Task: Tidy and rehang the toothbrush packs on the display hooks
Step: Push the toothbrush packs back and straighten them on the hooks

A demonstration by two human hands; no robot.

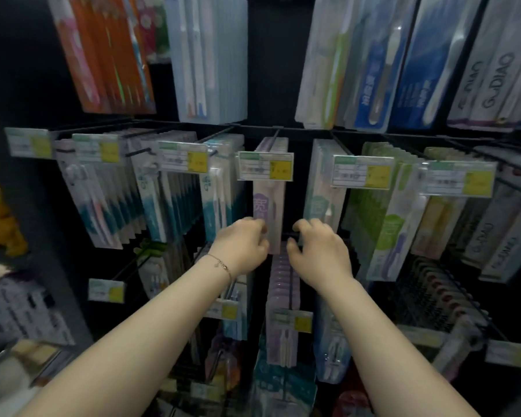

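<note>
Here, the left grip (241, 245) is curled round the lower left edge of the pale lilac card-and-plastic toothbrush pack (272, 194). That pack hangs at the front of its thin black wire display hook (275, 136), at the centre of the dark rack's middle row, behind a white and yellow price tag (265, 166). Holding the bottom probably steadies the pack so it can be squared. The right grip (319, 251) sits with bent fingers in the dark gap just beside it; whether it holds anything I cannot tell.

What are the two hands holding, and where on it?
The left hand grips the purple toothbrush pack by its lower left edge. The right hand is beside it, seemingly holding nothing.
</note>
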